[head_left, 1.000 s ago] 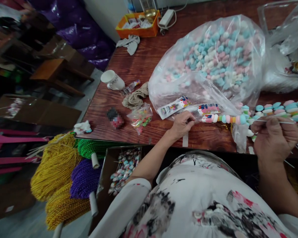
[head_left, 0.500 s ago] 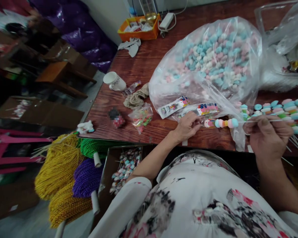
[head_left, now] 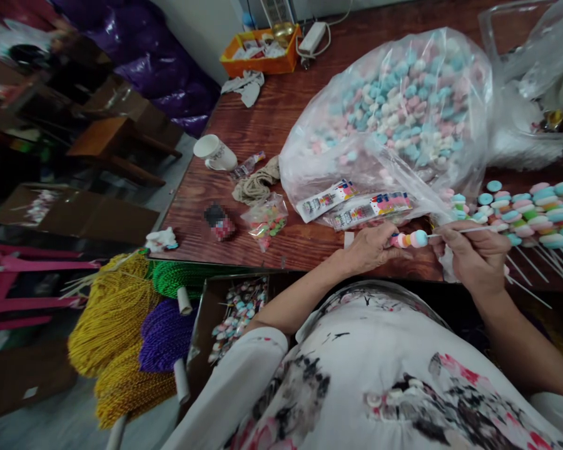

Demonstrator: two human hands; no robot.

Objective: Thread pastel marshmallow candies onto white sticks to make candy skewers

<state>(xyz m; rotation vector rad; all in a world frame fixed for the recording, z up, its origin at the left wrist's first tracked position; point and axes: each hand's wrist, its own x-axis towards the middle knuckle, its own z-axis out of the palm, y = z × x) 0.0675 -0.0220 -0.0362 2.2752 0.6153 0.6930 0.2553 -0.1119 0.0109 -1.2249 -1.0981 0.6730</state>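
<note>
A marshmallow skewer (head_left: 418, 239) in pink, yellow-orange and blue lies level between my two hands, close to the table's front edge. My left hand (head_left: 371, 249) is closed around its left end, and the fingers cover part of the candy. On the other side my right hand (head_left: 479, 255) pinches the white stick, which sticks out past the fingers to the right. Several finished marshmallow skewers (head_left: 539, 215) lie in a pile just right of my right hand, sticks towards me. Flat printed wrappers (head_left: 373, 209) rest just beyond my left hand.
A large clear bag of marshmallows (head_left: 394, 106) fills the table's middle. Left of it are a white mug (head_left: 214, 153), a cloth bundle (head_left: 258, 182) and a small bag of gummies (head_left: 265, 222). A box of wrapped candy (head_left: 237, 319) stands below the table's front edge, beside yellow cord bundles (head_left: 112, 312).
My right hand has moved left with the stick. My left hand has shifted slightly right and down and now wraps the skewer's candy end, where it pinched farther from it before.
</note>
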